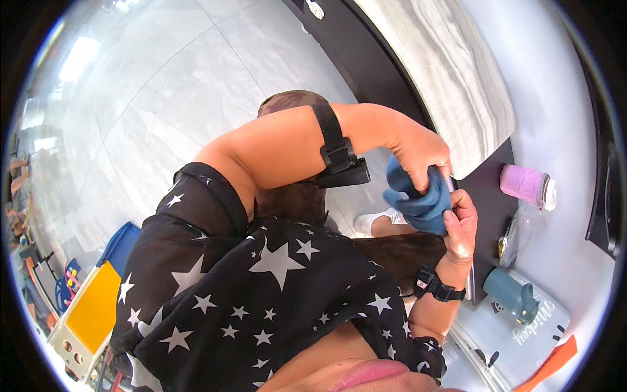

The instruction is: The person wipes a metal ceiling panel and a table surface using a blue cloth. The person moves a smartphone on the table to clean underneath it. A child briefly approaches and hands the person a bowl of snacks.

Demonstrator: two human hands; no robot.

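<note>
Between my two hands is a bunched piece of blue cloth (420, 206), folded into loose layers. My left hand (425, 149) comes in from above, its thumb and fingers pinching the upper folds. My right hand (460, 220) grips the cloth's lower right edge between thumb and fingers. The cloth hangs beyond my lap, near the corner of a marble-patterned tabletop (455, 73). Its inner folds are partly hidden by my fingers. Each arm wears a black strap, and a small black device (345, 174) sits on the left one.
A pink tumbler (524, 183), a clear plastic bag (519, 235) and a blue-grey tumbler (509, 296) lie to the right. Below them is a translucent box (534, 333) bearing writing, with an orange strip (551, 365). A white shoe (365, 223) is on the tiled floor (161, 98).
</note>
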